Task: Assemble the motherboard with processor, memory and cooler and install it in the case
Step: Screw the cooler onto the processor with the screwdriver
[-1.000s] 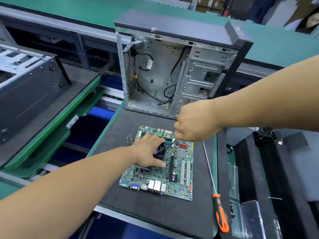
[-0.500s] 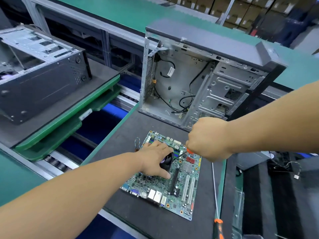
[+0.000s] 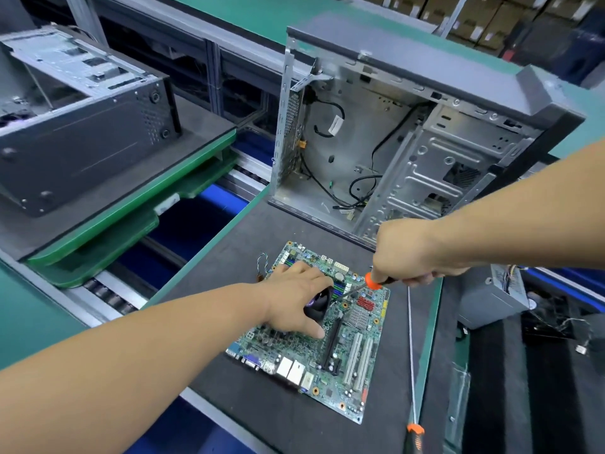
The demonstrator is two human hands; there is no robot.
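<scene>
Motherboard (image 3: pixel 330 342) flat on the dark bench (image 3: pixel 262 404), in front of the open case (image 3: pixel 409 132). Left hand (image 3: pixel 299 299) rests on the cooler (image 3: pixel 319 303), fingers spread. Right hand (image 3: pixel 412 253) fingers clenched round a screwdriver (image 3: pixel 376 281), tip at cooler edge. Second screwdriver (image 3: pixel 413 388) lies just right of the board. Board markings too small to read.

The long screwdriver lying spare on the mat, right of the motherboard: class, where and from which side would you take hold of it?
Grip the long screwdriver by its orange and black handle, coming from above at the mat's near edge. The handle lies nearest the person and is the thick part; the thin shaft runs away toward the case, flat on the mat, and gives little to hold.
</scene>
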